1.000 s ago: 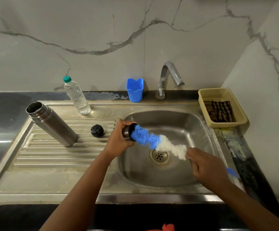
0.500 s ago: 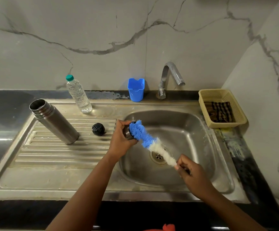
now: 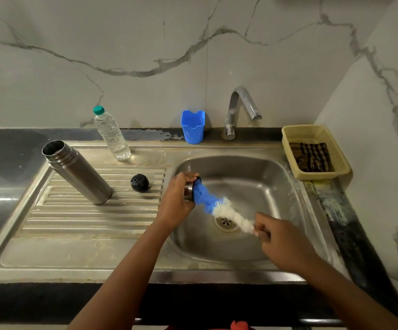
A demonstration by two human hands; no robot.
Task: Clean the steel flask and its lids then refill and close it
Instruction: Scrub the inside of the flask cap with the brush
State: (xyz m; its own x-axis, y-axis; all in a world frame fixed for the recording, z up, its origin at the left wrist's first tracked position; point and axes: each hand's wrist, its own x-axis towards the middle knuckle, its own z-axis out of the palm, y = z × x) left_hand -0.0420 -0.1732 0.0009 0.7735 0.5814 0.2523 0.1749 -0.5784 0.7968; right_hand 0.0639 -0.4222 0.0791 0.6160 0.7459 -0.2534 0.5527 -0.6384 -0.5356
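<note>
The open steel flask [image 3: 79,173] stands on the ribbed drainboard at the left, mouth uncovered. A black inner lid [image 3: 139,183] lies on the ribs beside it. Over the left edge of the sink basin [image 3: 276,177], my left hand [image 3: 177,202] grips the steel outer cap [image 3: 189,190], its opening facing right. The blue tip of a blue-and-white bottle brush [image 3: 219,207] is pushed into that cap. My right hand [image 3: 281,241] holds the brush handle above the drain [image 3: 225,221]; the handle itself is hidden in my fist.
A clear water bottle [image 3: 111,136] with a green top stands behind the drainboard. A blue plastic holder [image 3: 192,127] and the tap [image 3: 240,108] sit at the back. A yellow basket [image 3: 312,136] holding a striped cloth is at the right, next to the wall.
The brush has swung from nearly level to slanting down right, and its blue end sits deeper in the cap. My right hand moved lower and toward me.
</note>
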